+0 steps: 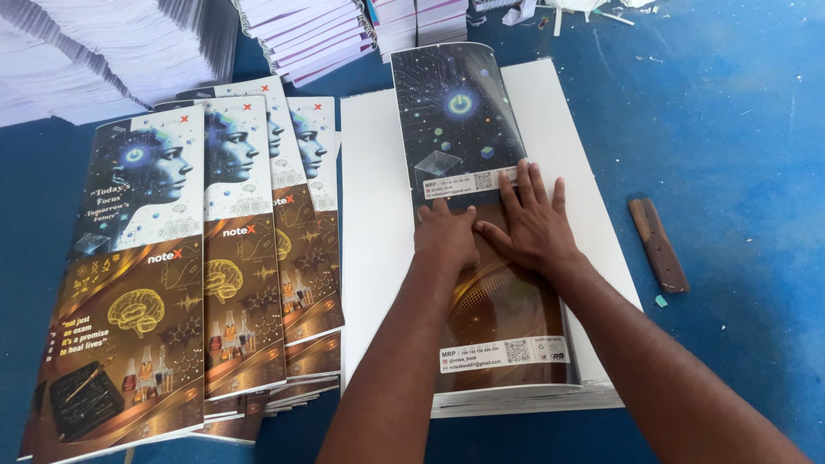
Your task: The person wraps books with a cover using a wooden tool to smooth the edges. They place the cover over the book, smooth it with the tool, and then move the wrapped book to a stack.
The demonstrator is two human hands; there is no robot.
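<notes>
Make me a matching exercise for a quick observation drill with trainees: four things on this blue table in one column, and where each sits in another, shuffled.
Things:
1. left hand
2. right hand
3. brown wooden piece
4. fanned glossy covers

Places:
A. alone on the blue table, right of the white stack
B. spread at the left of the table
C. flat, fingers spread, on the dark cover
D. fingers curled, pressing the dark cover beside the other hand

Pairs: 1-D, 2-C, 3-A, 4-B
</notes>
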